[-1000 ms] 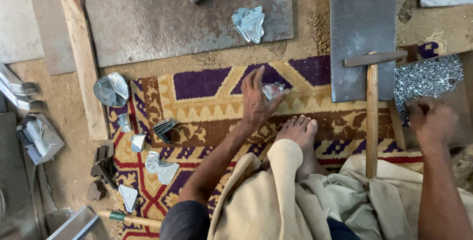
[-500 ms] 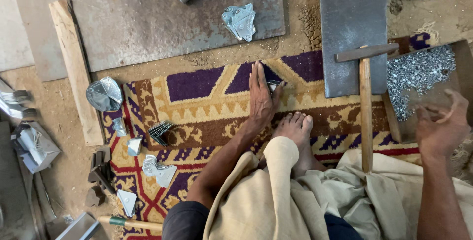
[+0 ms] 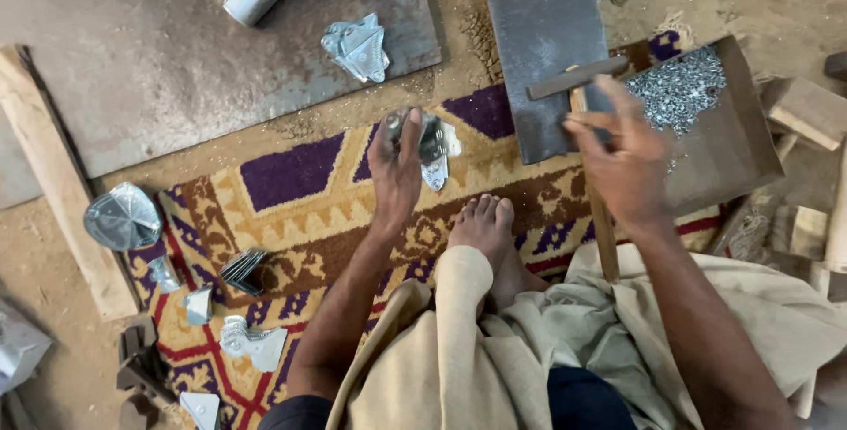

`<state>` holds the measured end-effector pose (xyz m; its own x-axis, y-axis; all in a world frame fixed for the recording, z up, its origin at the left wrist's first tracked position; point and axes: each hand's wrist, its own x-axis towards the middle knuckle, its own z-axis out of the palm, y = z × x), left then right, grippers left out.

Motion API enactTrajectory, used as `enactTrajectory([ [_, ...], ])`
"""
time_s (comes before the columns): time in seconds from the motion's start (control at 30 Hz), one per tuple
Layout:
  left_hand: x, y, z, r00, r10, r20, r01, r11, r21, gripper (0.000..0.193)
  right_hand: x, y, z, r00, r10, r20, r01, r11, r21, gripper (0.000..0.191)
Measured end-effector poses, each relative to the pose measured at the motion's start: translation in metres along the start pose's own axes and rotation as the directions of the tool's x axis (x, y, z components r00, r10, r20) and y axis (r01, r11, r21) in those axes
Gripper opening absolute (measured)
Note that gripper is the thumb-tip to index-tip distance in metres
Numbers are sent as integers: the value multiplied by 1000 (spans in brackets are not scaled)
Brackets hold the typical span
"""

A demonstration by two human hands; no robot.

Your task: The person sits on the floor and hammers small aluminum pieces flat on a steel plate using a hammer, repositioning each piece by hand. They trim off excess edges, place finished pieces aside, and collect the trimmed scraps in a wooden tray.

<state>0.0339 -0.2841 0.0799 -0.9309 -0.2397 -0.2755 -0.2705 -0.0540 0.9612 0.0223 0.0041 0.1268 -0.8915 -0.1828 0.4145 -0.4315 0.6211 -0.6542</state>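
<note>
My left hand (image 3: 397, 170) is raised over the patterned rug (image 3: 291, 209) and grips a shiny bent metal piece (image 3: 432, 143). My right hand (image 3: 622, 161) hovers with fingers spread above the wooden handle of a hammer (image 3: 589, 99), near a dark metal slab (image 3: 538, 33). It holds nothing that I can see. Just right of that hand is a wooden tray (image 3: 732, 139) filled with small silver metal bits (image 3: 679, 86). My bare foot (image 3: 483, 227) rests on the rug between my arms.
A large grey metal sheet (image 3: 176, 59) lies at the top left with a folded metal piece (image 3: 357, 46) on it. Several cut metal parts (image 3: 247, 342) litter the rug's left side. A wooden plank (image 3: 53, 183) runs along the left; wood blocks (image 3: 807, 112) sit at right.
My left hand picked the metal piece up off the rug and lifted it. My right hand moved left and up from the tray side to above the hammer handle.
</note>
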Motion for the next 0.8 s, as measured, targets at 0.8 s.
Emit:
enactTrajectory([
  [0.8,40,-11,106,780,617,101,-624,756,200,21,-81,-40,-42,550,783,291,-828,466,312,40],
])
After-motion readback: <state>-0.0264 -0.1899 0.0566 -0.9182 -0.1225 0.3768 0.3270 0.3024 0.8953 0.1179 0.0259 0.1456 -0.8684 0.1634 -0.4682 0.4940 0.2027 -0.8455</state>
